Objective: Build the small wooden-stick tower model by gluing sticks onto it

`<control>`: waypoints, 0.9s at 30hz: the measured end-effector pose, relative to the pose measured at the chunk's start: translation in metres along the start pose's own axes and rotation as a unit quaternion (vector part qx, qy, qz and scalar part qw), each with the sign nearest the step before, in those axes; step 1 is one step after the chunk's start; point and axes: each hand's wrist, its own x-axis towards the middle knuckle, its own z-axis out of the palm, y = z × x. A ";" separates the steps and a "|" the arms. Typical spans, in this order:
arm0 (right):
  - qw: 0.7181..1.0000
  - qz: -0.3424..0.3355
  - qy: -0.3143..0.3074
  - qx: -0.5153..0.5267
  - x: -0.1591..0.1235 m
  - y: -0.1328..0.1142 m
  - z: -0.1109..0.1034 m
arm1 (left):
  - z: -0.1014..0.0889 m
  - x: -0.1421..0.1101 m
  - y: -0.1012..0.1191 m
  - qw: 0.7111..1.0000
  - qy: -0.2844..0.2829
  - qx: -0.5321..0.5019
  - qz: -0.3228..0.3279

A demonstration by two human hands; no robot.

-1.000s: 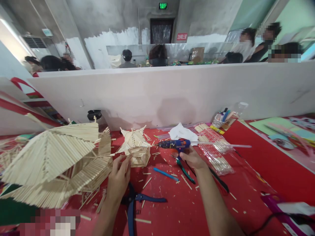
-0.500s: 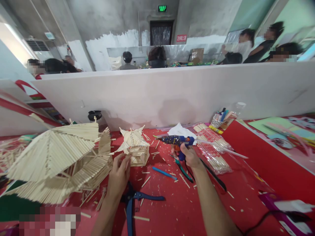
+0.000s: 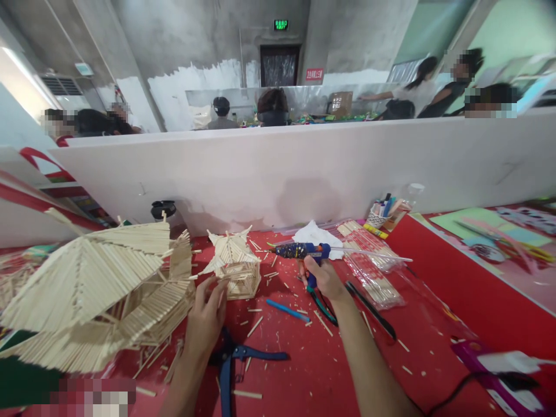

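My right hand [image 3: 324,278] is wrapped round the handle of a blue hot glue gun [image 3: 299,251], its nozzle pointing left and a clear glue stick poking out behind. The nozzle is apart from a small pavilion model of wooden sticks [image 3: 243,281], whose pointed roof [image 3: 230,248] shows at the back. Bent fingers of my left hand [image 3: 208,304] grip the model's near left edge; the fingertips are partly hidden. Under my right hand lie green-handled pliers [image 3: 321,304]. A larger stick-built pavilion [image 3: 87,278] stands to the left.
A blue-handled cutter [image 3: 226,365] lies near my left forearm. Around it are a blue pen-like stick [image 3: 288,311], a black tool [image 3: 373,313] and scattered stick offcuts. Bagged sticks [image 3: 369,272] and a pen cup [image 3: 379,213] sit to the right. A white partition [image 3: 243,174] bounds the back.
The glue gun and my right hand have shifted slightly left and down in view, mostly along with the whole scene as the camera tilts. My left hand stays at the small pavilion.
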 end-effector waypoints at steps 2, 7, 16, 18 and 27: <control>1.000 0.006 -0.002 0.002 0.001 0.002 0.001 | -0.001 0.000 0.001 1.000 -0.004 0.007 0.001; 0.999 -0.017 -0.026 0.021 0.000 0.010 -0.003 | 0.000 -0.002 0.001 1.000 -0.007 0.012 0.004; 0.998 -0.023 -0.029 0.057 0.000 0.004 0.000 | -0.002 -0.003 0.001 1.000 -0.019 -0.006 0.014; 0.998 -0.015 -0.022 0.058 0.000 0.002 0.001 | -0.002 -0.003 0.002 1.000 -0.019 -0.011 0.011; 0.998 -0.006 -0.021 0.056 0.000 0.004 0.002 | -0.001 -0.002 0.002 1.000 -0.009 0.003 -0.004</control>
